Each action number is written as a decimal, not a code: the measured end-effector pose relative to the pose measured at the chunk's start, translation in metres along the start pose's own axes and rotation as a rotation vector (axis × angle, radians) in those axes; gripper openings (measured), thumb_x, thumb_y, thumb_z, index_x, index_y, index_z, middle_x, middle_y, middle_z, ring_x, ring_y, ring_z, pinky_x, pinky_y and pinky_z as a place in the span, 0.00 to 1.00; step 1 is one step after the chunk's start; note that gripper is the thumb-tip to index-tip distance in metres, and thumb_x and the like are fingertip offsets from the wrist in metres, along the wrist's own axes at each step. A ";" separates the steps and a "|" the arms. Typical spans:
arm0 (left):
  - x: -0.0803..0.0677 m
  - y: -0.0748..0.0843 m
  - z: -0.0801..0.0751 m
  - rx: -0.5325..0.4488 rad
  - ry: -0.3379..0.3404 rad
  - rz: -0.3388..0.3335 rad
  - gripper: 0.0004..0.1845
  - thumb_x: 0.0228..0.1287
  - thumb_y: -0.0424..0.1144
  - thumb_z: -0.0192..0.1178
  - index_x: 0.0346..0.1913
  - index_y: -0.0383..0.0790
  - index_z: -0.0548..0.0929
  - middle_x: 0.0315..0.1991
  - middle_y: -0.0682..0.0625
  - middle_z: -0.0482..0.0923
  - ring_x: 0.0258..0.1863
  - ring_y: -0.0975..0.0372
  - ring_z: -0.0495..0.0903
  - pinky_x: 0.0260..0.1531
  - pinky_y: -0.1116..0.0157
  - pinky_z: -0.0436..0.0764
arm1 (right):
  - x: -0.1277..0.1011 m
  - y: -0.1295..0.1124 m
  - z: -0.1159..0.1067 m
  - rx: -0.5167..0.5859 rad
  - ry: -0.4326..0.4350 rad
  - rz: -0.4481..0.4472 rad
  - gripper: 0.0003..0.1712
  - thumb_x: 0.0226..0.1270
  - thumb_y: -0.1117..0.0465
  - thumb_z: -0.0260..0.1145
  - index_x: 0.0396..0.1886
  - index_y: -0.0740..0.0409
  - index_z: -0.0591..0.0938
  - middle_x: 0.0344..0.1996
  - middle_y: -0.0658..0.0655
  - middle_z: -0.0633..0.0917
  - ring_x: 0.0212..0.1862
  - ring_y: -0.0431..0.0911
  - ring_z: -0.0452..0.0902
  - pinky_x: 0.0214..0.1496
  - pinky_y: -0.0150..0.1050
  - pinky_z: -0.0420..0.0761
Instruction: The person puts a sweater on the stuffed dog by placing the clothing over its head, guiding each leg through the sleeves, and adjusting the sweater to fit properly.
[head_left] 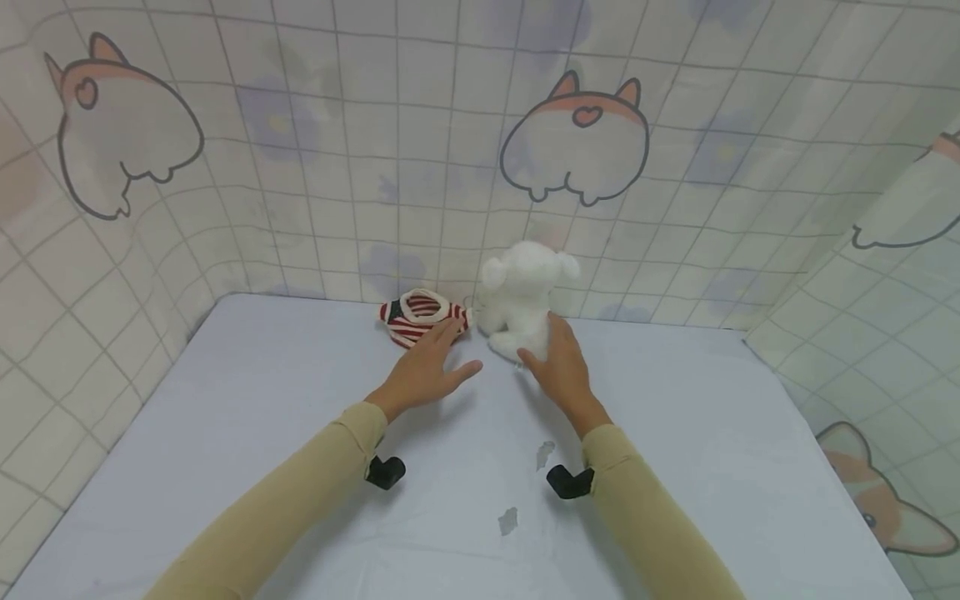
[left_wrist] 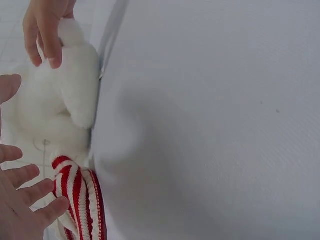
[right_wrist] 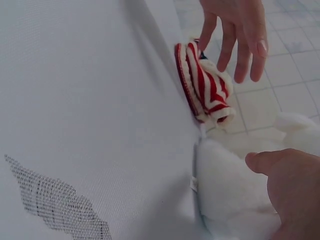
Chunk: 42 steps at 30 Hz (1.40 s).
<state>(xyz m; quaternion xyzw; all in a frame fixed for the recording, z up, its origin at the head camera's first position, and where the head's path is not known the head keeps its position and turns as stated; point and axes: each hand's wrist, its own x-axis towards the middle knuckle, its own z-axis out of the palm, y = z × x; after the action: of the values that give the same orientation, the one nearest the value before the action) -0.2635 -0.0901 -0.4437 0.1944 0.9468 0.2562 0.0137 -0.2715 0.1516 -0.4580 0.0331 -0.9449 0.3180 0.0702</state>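
Observation:
A white plush toy [head_left: 527, 292] with two ear-like bumps sits upright at the table's back edge, by the wall. My right hand [head_left: 562, 362] rests against its right side; the thumb [right_wrist: 260, 162] lies over the white fur and the fingers reach along the far side. Left of the toy lies a small knitted doll sweater [head_left: 408, 321] with red and white stripes, a dark blue patch and a white collar. My left hand [head_left: 427, 371] is spread over its near right side, fingertips at the stripes; whether they touch the knit I cannot tell.
A white cloth-covered table [head_left: 300, 467] stretches in front, with two grey worn patches [head_left: 508, 522] near the middle. A tiled-pattern curtain [head_left: 420, 183] with printed corgis stands behind and on both sides. Black wrist mounts [head_left: 386, 472] hang under both sleeves.

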 end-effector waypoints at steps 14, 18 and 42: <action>0.004 0.002 0.003 -0.140 -0.006 -0.069 0.47 0.64 0.66 0.52 0.77 0.46 0.49 0.77 0.46 0.49 0.76 0.52 0.52 0.73 0.48 0.57 | 0.011 -0.006 0.009 0.002 0.064 0.075 0.48 0.63 0.48 0.68 0.74 0.60 0.55 0.69 0.64 0.65 0.68 0.60 0.64 0.68 0.56 0.68; 0.005 0.002 0.004 -0.172 -0.007 -0.102 0.47 0.63 0.67 0.52 0.77 0.46 0.49 0.77 0.46 0.50 0.76 0.52 0.53 0.72 0.48 0.57 | 0.013 -0.008 0.010 0.008 0.063 0.100 0.49 0.62 0.48 0.68 0.74 0.61 0.54 0.69 0.65 0.66 0.68 0.61 0.64 0.67 0.56 0.69; 0.011 0.003 0.003 -0.336 0.031 -0.128 0.44 0.64 0.65 0.54 0.76 0.50 0.53 0.75 0.48 0.56 0.72 0.53 0.62 0.70 0.49 0.62 | 0.014 -0.002 0.013 0.207 0.205 0.076 0.33 0.63 0.62 0.67 0.66 0.62 0.67 0.62 0.63 0.75 0.66 0.58 0.68 0.72 0.51 0.64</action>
<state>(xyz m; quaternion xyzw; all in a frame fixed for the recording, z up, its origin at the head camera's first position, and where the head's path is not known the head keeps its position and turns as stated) -0.2718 -0.0820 -0.4441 0.1247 0.9012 0.4122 0.0475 -0.2864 0.1423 -0.4652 -0.0282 -0.8955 0.4180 0.1504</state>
